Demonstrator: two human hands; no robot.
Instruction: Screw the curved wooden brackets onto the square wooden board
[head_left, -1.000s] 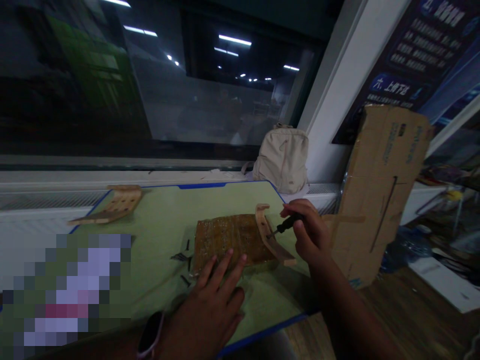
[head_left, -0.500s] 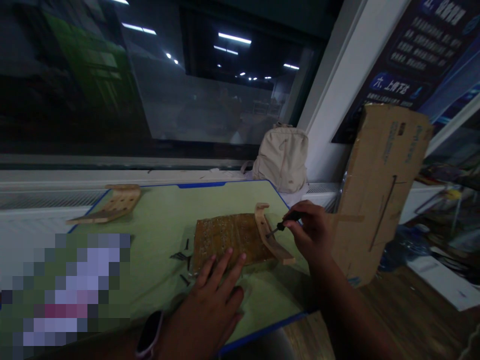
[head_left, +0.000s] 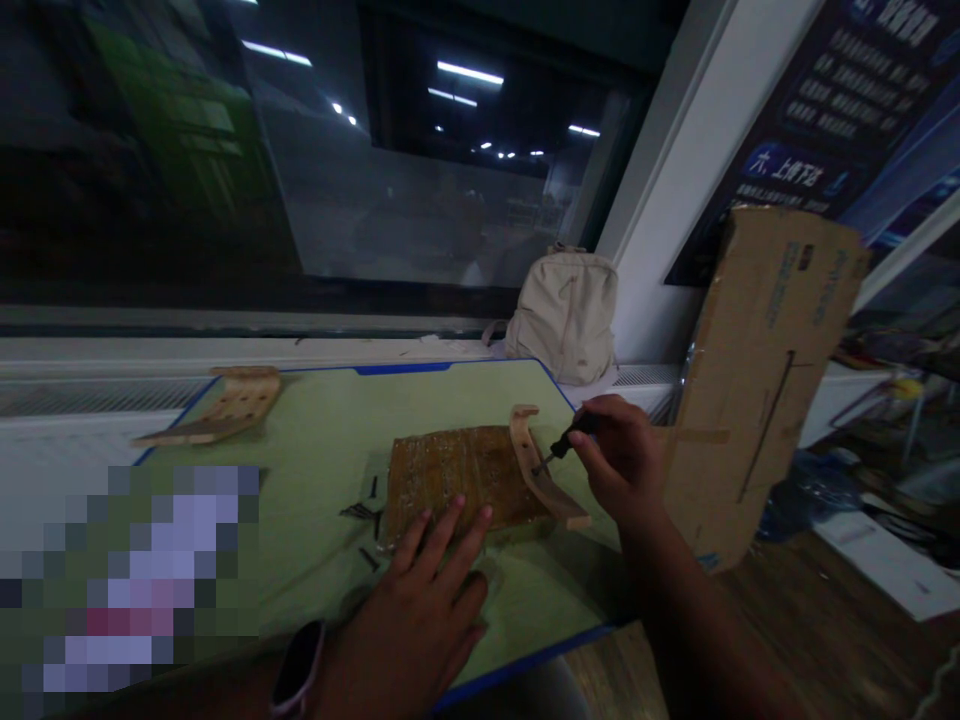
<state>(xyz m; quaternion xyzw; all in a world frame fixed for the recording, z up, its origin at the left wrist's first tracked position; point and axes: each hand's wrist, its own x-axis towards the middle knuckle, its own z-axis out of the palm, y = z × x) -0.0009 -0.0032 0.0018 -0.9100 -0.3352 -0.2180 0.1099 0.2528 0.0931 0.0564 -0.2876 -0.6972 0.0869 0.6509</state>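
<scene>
My right hand (head_left: 621, 455) grips the dark handle of a screwdriver (head_left: 564, 440), whose shaft slants down to a hole in a curved wooden piece (head_left: 541, 478). That piece stands along the right edge of a brown, tape-wrapped block (head_left: 450, 465) on the table. Fingers spread, my left hand (head_left: 431, 590) rests with its fingertips on the block's near edge. Several dark screws (head_left: 364, 512) lie just left of the block. A second curved wooden piece (head_left: 238, 402) with holes sits at the table's far left corner.
The pale green table (head_left: 330, 420) has a blue rim. Behind it a beige backpack (head_left: 566, 315) leans by the window. A large cardboard sheet (head_left: 772, 390) stands at the right, near a water jug (head_left: 814, 490) on the floor. A pixelated patch covers the lower left.
My right hand's fingers have shifted slightly on the screwdriver handle, which is tilted a little differently. The left hand, block and wooden pieces have stayed in place.
</scene>
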